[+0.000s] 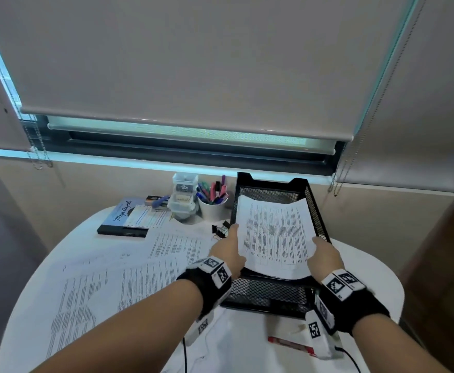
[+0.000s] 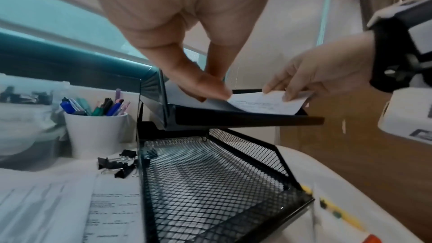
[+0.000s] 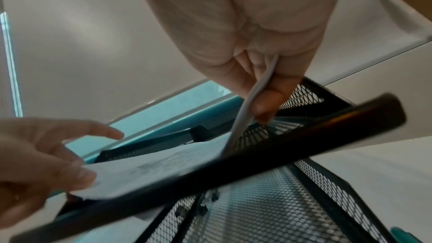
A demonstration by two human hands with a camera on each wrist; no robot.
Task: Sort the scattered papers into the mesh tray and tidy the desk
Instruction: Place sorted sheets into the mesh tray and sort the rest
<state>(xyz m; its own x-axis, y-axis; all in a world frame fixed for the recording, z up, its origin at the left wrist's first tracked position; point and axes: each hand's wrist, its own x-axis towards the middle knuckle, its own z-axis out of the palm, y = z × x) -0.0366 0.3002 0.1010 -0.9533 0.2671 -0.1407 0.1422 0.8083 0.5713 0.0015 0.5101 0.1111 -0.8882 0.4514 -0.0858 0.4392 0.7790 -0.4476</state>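
Both hands (image 1: 227,249) (image 1: 325,254) pinch the printed sheet (image 1: 274,232) over the mesh tray's (image 1: 317,211) seemingly upper tier.

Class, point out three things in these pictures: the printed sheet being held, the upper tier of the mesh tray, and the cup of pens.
printed sheet (image 1: 274,232), head view, middle of the printed face.
upper tier of the mesh tray (image 1: 317,211), head view, right mesh wall.
cup of pens (image 2: 95,132), left wrist view, white front wall.

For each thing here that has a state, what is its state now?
Printed sheets: held at both sides, partly in the upper tier.
Mesh tray: lower tier empty.
Left hand: pinches the sheets.
Right hand: pinches the sheets.
Roller blind: almost fully down.
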